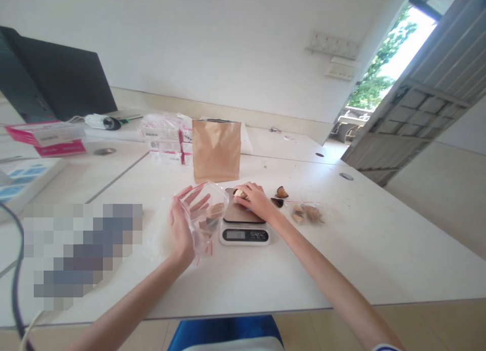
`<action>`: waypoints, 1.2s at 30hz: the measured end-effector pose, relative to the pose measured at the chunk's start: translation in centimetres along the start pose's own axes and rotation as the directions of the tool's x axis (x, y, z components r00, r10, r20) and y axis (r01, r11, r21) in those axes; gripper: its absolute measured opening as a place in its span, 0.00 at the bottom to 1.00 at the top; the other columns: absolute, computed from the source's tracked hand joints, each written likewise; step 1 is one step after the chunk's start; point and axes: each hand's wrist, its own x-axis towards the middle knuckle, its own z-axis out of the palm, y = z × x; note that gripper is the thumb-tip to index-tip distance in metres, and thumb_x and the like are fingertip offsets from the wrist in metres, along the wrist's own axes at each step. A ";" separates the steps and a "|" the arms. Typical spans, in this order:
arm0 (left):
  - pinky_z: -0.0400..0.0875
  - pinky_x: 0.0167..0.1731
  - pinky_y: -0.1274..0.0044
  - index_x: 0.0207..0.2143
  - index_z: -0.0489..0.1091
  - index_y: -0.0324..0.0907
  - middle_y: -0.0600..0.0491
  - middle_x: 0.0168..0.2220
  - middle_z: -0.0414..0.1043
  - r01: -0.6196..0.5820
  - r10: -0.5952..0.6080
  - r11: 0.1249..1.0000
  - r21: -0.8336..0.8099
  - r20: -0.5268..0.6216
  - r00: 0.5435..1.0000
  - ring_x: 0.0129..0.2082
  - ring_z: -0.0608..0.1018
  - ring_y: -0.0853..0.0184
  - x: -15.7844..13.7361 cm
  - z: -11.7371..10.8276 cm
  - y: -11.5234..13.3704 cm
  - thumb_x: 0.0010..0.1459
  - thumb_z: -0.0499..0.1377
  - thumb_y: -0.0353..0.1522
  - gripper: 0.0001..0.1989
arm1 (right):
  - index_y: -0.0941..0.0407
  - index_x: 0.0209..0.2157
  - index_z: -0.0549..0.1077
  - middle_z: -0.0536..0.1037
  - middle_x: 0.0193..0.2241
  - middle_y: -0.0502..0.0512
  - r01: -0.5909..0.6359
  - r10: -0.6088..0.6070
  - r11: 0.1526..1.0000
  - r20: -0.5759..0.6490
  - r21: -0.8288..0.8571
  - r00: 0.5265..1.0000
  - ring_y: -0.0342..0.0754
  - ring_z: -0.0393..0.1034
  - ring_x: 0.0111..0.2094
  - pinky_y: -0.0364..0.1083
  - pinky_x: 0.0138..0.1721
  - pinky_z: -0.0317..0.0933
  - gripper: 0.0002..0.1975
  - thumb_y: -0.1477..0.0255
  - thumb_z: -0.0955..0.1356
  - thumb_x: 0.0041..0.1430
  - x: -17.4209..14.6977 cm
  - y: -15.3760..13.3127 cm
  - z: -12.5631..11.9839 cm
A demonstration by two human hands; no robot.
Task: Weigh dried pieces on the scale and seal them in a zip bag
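Note:
My left hand (186, 219) holds a clear zip bag (216, 191) with a red seal line, its fingers spread and seen partly through the plastic. Brownish dried pieces (207, 224) show in or behind this bag; I cannot tell which. Over the plate of a digital kitchen scale (243, 236), my right hand (255, 200) curls its fingers around a pale dried piece (240, 193), mostly covered. Just right of the scale lie a brown dried slice (281, 192) and a dark piece (277, 203). The scale's display is unreadable.
A brown paper bag (217, 151) stands behind the scale, beside stacked pink-and-white boxes (163, 138). Another clear bag of dried pieces (309, 214) lies at right. A black computer case (68, 78) is at back left, a cable (17, 280) at the left edge. A blue stool (226, 333) is below.

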 end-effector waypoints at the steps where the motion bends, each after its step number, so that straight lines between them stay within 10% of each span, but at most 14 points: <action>1: 0.72 0.42 0.62 0.43 0.69 0.43 0.44 0.47 0.75 0.042 -0.042 0.999 -0.014 0.009 0.999 0.39 0.80 0.57 -0.1 0.0 0.1 0.59 0.51 0.47 0.20 | 0.57 0.47 0.70 0.72 0.44 0.59 -0.015 0.017 0.999 -0.033 0.042 0.999 0.51 0.65 0.47 0.54 0.53 0.57 0.15 0.65 0.64 0.62 0.0 0.2 0.0; 8: 0.70 0.46 0.62 0.43 0.69 0.42 0.44 0.46 0.76 0.024 -0.025 0.999 0.038 0.041 0.999 0.40 0.80 0.57 -0.4 0.3 0.2 0.60 0.50 0.48 0.21 | 0.59 0.45 0.71 0.74 0.36 0.55 -0.049 0.187 0.789 -0.165 0.612 0.968 0.42 0.70 0.30 0.42 0.32 0.64 0.20 0.58 0.63 0.60 0.5 -2.2 -3.6; 15: 0.72 0.44 0.65 0.42 0.68 0.41 0.43 0.46 0.76 -0.196 0.191 0.978 0.070 0.082 0.978 0.45 0.78 0.58 -0.9 0.6 -0.3 0.62 0.47 0.48 0.22 | 0.50 0.52 0.69 0.76 0.44 0.53 0.055 -0.132 0.864 0.119 0.501 0.984 0.45 0.71 0.38 0.44 0.37 0.66 0.21 0.61 0.67 0.58 0.4 -8.7 -9.3; 21: 0.72 0.44 0.66 0.42 0.68 0.42 0.44 0.46 0.75 -0.246 0.242 0.963 0.112 0.049 0.969 0.45 0.79 0.60 -0.6 0.3 -0.6 0.63 0.45 0.48 0.22 | 0.51 0.57 0.64 0.74 0.45 0.57 0.046 -0.072 0.943 0.068 0.329 0.995 0.49 0.71 0.42 0.51 0.45 0.66 0.29 0.59 0.70 0.54 0.7 -9.9 -8.7; 29: 0.72 0.45 0.66 0.41 0.68 0.41 0.45 0.43 0.77 -0.251 0.249 0.966 0.059 0.049 0.967 0.43 0.79 0.61 -1.0 0.6 -0.3 0.64 0.45 0.46 0.21 | 0.55 0.48 0.69 0.75 0.38 0.55 0.119 -0.081 0.733 -0.088 0.670 0.993 0.42 0.72 0.33 0.42 0.30 0.68 0.19 0.60 0.56 0.67 1.7 -10.8 -7.0; 36: 0.73 0.38 0.71 0.38 0.70 0.42 0.49 0.36 0.77 -0.351 0.352 0.936 0.021 -0.047 0.935 0.37 0.80 0.64 -1.9 0.7 0.6 0.64 0.46 0.45 0.19 | 0.55 0.45 0.71 0.76 0.42 0.54 0.165 -0.180 0.738 -0.044 0.654 0.983 0.43 0.72 0.41 0.43 0.41 0.67 0.17 0.62 0.56 0.68 0.0 -13.2 -6.0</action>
